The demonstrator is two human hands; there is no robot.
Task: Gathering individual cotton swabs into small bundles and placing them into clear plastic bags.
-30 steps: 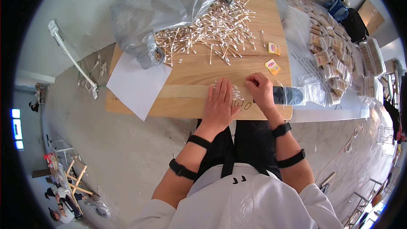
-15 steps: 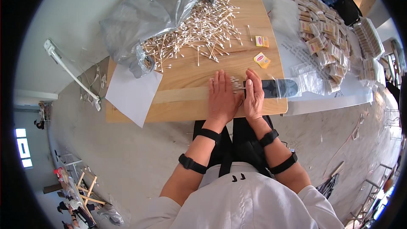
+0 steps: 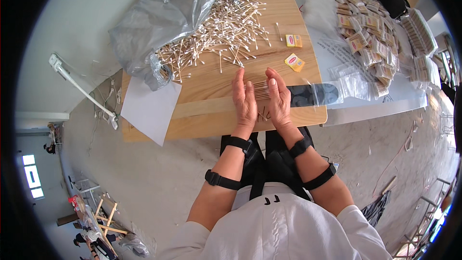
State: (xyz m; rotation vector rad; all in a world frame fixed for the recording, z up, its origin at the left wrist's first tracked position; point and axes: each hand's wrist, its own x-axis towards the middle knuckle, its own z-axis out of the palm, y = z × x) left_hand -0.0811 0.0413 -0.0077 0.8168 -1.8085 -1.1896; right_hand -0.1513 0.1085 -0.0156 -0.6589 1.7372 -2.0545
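A small row of cotton swabs lies on the wooden table between my two hands. My left hand stands on edge at the left ends of the swabs, fingers stretched out. Facing it, my right hand is at their right ends, its fingers straight too. Neither hand is wrapped round the swabs. Right of my right hand lies a dark flat strip with clear plastic bags at its far end. A large heap of loose cotton swabs spreads out beyond my hands.
A grey plastic bag lies against the heap. White paper overhangs the table's front edge. Two yellow-and-red cards and a single swab lie at the right. Many filled swab packets are piled on the adjoining surface.
My left hand has turned from lying palm down to standing on edge, uncovering the row of swabs. My right hand has shifted slightly left and up in the view.
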